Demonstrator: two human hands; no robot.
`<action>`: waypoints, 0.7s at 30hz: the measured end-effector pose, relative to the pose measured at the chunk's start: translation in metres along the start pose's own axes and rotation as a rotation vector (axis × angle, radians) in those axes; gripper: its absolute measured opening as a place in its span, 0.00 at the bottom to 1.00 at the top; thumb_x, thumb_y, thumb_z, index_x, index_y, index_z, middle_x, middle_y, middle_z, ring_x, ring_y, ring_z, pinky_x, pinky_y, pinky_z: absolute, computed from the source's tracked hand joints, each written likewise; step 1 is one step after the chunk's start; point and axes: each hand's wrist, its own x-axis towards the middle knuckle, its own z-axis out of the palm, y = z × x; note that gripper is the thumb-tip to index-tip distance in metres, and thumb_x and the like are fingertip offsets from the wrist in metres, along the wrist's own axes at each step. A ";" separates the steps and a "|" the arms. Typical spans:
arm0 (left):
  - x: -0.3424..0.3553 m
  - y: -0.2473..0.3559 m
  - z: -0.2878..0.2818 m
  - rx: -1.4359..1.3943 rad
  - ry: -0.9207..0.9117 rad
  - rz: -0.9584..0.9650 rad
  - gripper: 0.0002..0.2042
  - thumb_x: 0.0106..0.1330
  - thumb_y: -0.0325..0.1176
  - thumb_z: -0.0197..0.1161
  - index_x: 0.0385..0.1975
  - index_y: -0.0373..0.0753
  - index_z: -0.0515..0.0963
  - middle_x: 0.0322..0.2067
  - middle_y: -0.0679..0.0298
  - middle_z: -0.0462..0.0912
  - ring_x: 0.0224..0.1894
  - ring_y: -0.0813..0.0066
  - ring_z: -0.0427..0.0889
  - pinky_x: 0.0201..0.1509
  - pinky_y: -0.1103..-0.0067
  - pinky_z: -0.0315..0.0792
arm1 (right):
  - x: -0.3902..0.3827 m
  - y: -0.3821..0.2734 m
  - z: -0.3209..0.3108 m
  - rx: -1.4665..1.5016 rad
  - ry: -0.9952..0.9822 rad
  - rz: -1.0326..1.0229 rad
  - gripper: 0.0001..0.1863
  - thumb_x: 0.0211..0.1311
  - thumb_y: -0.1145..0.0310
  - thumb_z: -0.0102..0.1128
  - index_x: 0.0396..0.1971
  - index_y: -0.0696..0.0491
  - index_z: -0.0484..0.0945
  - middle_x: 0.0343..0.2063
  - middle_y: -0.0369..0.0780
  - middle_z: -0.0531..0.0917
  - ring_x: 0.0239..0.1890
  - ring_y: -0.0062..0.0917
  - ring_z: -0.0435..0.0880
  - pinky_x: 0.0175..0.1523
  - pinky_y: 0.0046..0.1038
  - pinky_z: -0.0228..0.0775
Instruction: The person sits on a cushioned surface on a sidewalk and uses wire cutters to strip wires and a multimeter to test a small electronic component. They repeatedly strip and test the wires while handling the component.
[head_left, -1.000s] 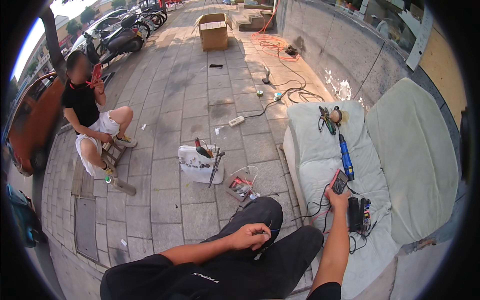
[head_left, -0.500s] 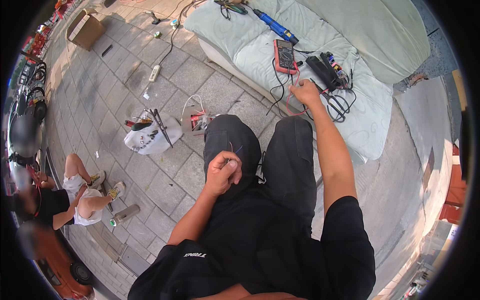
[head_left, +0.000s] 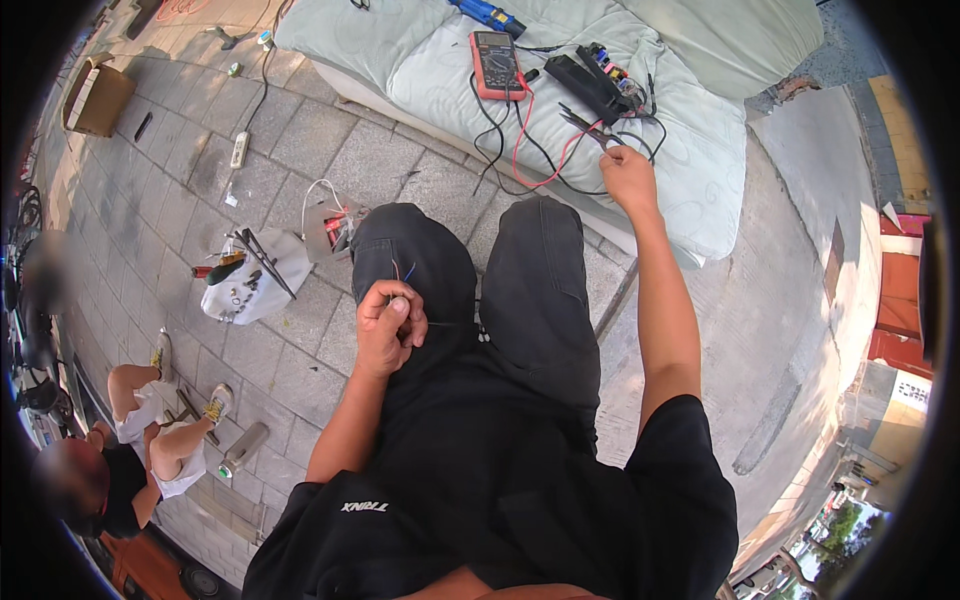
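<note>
Over my left thigh, my left hand (head_left: pixel 390 328) is closed on a thin cable whose fine blue and reddish wire ends (head_left: pixel 409 270) stick up above the fingers. My right hand (head_left: pixel 629 180), at the near edge of the mattress (head_left: pixel 425 70), grips the handles of dark scissors (head_left: pixel 585 123). Their blades point up and left. Beyond them lie a black adapter-like case (head_left: pixel 582 87) and a part with coloured components (head_left: pixel 612 70). A red-framed multimeter (head_left: pixel 496 65) rests to the left, its red and black leads (head_left: pixel 519 150) trailing across the mattress.
On the paving, a white bag (head_left: pixel 255 285) carries tools and small parts beside a clear container (head_left: pixel 328 232). A power strip (head_left: pixel 240 150), a cardboard box (head_left: pixel 97 98) and a bottle (head_left: pixel 243 450) are farther left. Another person (head_left: pixel 125 485) sits at lower left.
My right hand has gone from the red lead to the scissors and taken their handles. My left hand keeps the cable. The whole view has shifted, with the scene sliding left and up.
</note>
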 end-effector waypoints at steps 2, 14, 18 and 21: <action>0.002 -0.005 0.004 0.009 0.023 0.017 0.09 0.75 0.36 0.62 0.45 0.38 0.75 0.29 0.60 0.77 0.18 0.75 0.74 0.17 0.84 0.60 | 0.004 -0.015 -0.015 -0.131 -0.061 -0.030 0.19 0.65 0.54 0.61 0.44 0.53 0.89 0.43 0.50 0.90 0.50 0.45 0.88 0.57 0.42 0.77; 0.005 -0.009 0.024 0.157 0.082 0.066 0.06 0.77 0.33 0.58 0.44 0.38 0.74 0.30 0.59 0.77 0.17 0.76 0.72 0.18 0.83 0.61 | 0.051 -0.040 0.021 0.291 0.064 0.306 0.22 0.60 0.56 0.65 0.39 0.64 0.85 0.38 0.54 0.89 0.39 0.45 0.90 0.45 0.41 0.82; 0.006 -0.005 0.032 0.204 0.142 0.045 0.04 0.75 0.29 0.61 0.43 0.38 0.75 0.30 0.61 0.78 0.16 0.79 0.71 0.18 0.84 0.61 | -0.024 -0.042 -0.007 1.355 0.054 0.305 0.11 0.66 0.65 0.65 0.28 0.55 0.77 0.19 0.36 0.77 0.17 0.20 0.75 0.20 0.26 0.62; 0.022 0.000 0.050 0.323 0.127 0.000 0.04 0.74 0.27 0.63 0.41 0.37 0.75 0.28 0.63 0.78 0.15 0.82 0.70 0.18 0.84 0.60 | -0.082 -0.064 -0.025 1.479 0.084 0.150 0.11 0.69 0.67 0.64 0.27 0.53 0.75 0.18 0.33 0.75 0.16 0.15 0.71 0.19 0.23 0.58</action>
